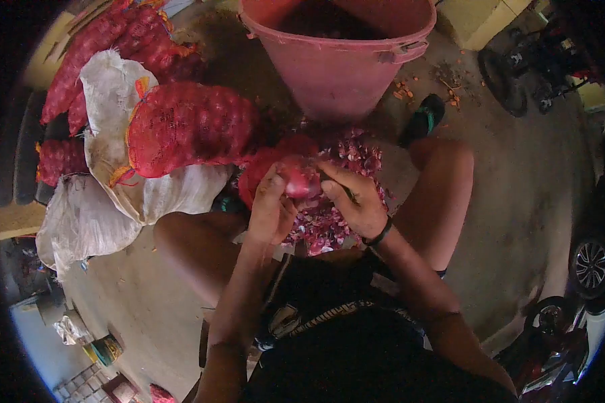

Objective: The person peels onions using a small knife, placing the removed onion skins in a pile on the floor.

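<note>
A red onion [298, 180] is held up between my two hands, above a heap of red and purple onion skins [323, 227]. My left hand [273, 207] has its fingers round the onion's left side. At its right side, the bent fingers of my right hand [356, 201] press close to the onion; whether they hold a small tool is too unclear to tell. Behind my left hand lies red netting [254, 173]. A full red mesh sack of onions [191, 127] rests just beyond it on the left.
A large pink bin [343, 74] stands ahead. White sacks [101, 215] and more filled red mesh sacks [107, 50] lie to the left. My bent legs flank the skins. A dark sandal [429, 114] is at the right, and wheeled vehicles [590, 265] stand at the far right.
</note>
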